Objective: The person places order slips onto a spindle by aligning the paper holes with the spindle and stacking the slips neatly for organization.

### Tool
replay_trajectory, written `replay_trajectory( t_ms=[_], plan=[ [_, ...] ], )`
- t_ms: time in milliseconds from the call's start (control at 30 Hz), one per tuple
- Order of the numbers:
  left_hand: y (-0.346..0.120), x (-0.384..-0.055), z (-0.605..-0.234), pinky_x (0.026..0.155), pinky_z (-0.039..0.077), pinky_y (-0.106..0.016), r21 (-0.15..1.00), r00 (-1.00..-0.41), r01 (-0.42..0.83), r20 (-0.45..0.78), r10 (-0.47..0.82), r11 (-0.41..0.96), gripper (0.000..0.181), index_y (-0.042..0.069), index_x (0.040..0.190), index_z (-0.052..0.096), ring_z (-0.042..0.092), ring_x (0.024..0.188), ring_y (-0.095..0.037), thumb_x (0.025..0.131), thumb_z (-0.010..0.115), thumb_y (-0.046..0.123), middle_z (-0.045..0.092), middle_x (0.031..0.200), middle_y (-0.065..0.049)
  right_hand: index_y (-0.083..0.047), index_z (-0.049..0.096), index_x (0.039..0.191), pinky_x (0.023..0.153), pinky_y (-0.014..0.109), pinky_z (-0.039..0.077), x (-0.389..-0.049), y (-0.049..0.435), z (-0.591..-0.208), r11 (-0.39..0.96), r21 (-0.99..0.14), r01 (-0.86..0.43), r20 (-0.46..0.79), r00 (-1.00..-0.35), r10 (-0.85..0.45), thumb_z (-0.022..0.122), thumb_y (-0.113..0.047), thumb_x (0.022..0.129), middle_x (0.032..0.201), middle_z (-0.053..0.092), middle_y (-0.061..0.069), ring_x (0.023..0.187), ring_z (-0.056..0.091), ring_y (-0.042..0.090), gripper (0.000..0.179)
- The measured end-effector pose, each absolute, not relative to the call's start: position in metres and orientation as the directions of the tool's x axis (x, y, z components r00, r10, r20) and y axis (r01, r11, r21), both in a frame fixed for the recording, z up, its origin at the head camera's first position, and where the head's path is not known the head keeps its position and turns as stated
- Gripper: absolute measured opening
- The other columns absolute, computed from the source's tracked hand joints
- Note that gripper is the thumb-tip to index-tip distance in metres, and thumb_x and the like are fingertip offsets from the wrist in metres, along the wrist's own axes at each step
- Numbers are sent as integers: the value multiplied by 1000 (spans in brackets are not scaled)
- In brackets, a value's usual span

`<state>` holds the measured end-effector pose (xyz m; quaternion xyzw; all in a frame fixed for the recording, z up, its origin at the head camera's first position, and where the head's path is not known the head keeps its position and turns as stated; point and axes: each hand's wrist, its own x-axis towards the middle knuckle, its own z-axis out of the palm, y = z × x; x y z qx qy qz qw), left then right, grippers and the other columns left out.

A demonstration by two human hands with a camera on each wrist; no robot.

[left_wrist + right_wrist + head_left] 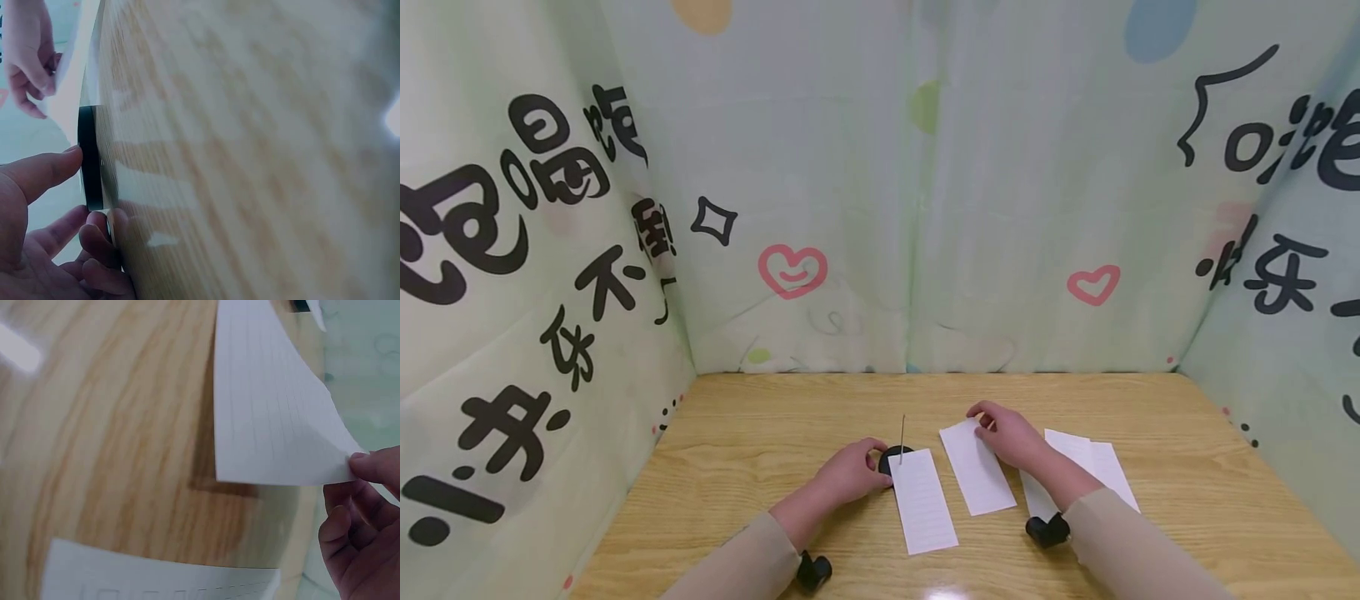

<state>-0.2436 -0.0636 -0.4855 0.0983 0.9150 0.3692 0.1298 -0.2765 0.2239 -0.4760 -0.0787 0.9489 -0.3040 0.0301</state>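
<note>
My left hand (853, 471) grips the rim of a round black base (91, 159), thumb on one side and fingers on the other. From that base rises a thin upright metal spike (902, 433). One lined paper slip (923, 504) lies over the base's right part, its top edge at the spike; whether it is pierced I cannot tell. Between thumb and fingers, my right hand (1011, 437) pinches the corner of another lined slip (281, 419). That slip is lifted off the table and bends, to the right of the base.
More white paper slips (1112, 471) overlap on the wooden table (737, 450) at the right, partly behind my right forearm. A printed curtain (865, 167) encloses the table's back and sides. Small black wrist cameras (1047, 530) sit below both wrists.
</note>
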Motion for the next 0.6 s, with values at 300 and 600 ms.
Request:
replay_trajectory(
  t_ms=[300,600],
  plan=[
    [-63,-244,-489,62,37,-34,705,-948,69,-174,267,705,48,12,126,61,49,71,-21,83,81,23,54,82,-5,-11,63,119,70,33,46,-272,229,-469,755,-638,-152,57,-987,-151,61,-9,97,99,60,6,83,53,20,23],
    [-63,-243,-487,62,37,-33,700,-947,81,-168,273,710,49,11,127,60,49,70,-20,83,80,23,53,81,-4,-10,61,122,67,33,47,-264,228,-458,709,-690,-144,57,-988,-146,60,-7,98,100,60,7,80,53,21,24]
  ],
)
